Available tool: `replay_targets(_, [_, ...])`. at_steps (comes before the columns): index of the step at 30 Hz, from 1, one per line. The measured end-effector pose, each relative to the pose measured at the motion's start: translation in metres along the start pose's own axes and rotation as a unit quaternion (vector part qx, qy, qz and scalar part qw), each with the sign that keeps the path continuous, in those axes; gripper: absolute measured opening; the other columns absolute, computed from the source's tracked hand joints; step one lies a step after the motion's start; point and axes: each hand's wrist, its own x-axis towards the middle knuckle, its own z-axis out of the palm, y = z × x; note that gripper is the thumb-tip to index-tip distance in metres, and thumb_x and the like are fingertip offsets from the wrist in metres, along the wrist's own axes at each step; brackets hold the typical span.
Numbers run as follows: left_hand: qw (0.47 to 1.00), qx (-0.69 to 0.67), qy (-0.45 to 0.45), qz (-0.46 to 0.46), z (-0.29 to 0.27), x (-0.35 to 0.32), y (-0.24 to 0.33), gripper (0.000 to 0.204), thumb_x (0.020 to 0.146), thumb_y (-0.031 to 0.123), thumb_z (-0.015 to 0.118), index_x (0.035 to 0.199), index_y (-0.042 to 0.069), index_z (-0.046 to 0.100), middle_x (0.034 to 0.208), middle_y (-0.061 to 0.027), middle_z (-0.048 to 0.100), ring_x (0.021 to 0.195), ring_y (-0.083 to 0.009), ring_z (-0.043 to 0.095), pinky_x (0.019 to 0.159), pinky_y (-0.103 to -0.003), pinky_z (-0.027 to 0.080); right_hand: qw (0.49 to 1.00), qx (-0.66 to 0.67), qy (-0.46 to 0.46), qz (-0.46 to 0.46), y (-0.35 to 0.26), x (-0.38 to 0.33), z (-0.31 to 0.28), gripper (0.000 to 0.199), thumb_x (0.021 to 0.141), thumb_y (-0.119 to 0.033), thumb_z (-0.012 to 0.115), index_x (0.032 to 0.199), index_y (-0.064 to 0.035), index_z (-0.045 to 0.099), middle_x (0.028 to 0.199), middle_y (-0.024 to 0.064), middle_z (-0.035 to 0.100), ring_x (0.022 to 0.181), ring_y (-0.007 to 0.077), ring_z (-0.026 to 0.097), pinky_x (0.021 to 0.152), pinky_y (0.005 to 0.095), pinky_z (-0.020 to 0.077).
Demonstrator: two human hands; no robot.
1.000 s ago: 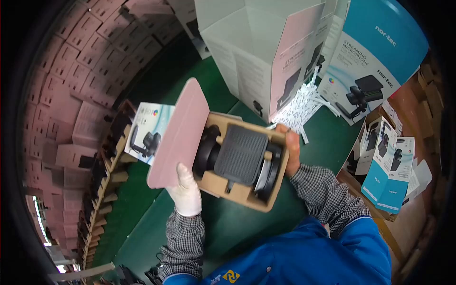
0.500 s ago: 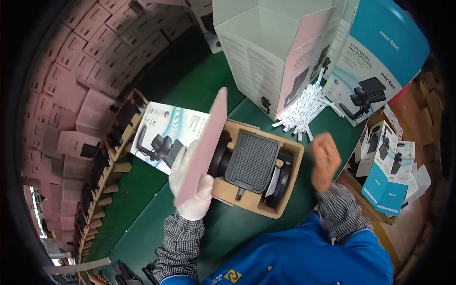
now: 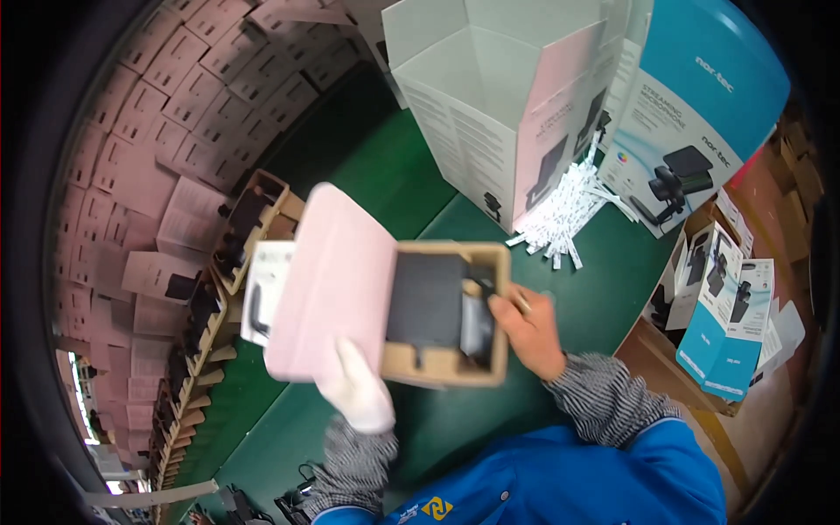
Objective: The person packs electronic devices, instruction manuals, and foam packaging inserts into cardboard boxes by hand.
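Observation:
A brown cardboard tray (image 3: 500, 308) holds a black device (image 3: 426, 302) in its cut-out. A pink flat sleeve (image 3: 332, 293) lies partly over the tray's left side. My left hand (image 3: 359, 394), in a white glove, grips the pink sleeve and the tray from below. My bare right hand (image 3: 525, 328) holds the tray's right edge, fingers at a small part inside. The whole bundle is lifted above the green table (image 3: 394, 175) and looks blurred.
A tall open grey-and-pink carton (image 3: 490, 114) stands behind, with a pile of white strips (image 3: 569, 210) at its foot. Blue product boxes (image 3: 726, 324) sit at the right. Trays with black devices (image 3: 236, 236) line the left. Pink flat boxes (image 3: 149, 157) cover the far left.
My right hand came back from the air onto the tray's right edge. The tray has tilted up toward me, and the pink sleeve swung down over its left side.

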Motion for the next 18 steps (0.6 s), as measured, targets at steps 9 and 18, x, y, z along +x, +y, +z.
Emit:
replay_targets(9, [0.940,0.096,-0.183,0.271,0.010,-0.027,0.000,0.040,0.087,0.012,0.047,0.122,-0.006,0.041,0.111,-0.0208,0.055,0.098,-0.0260,0.056,0.082,-0.035,0.047,0.999,0.021,-0.048,-0.009,0.044,-0.003,0.012,0.021,0.082,-0.019,0.046,0.078,0.0010,0.052,0.072,0.0067,0.054,0.062,0.0119,0.042,0.059,0.0245,0.0358])
replay_targets(18, [0.973,0.073,-0.056,0.212,-0.004,-0.019,0.014,0.030,0.088,0.007,0.046,0.112,-0.009,0.048,0.104,-0.0195,0.058,0.083,-0.0248,0.059,0.072,-0.030,0.049,0.850,0.389,-0.318,0.157,0.027,0.018,0.070,0.007,0.079,-0.013,0.046,0.081,-0.0069,0.048,0.077,0.0061,0.053,0.053,0.0056,0.035,0.045,0.0168,0.0239])
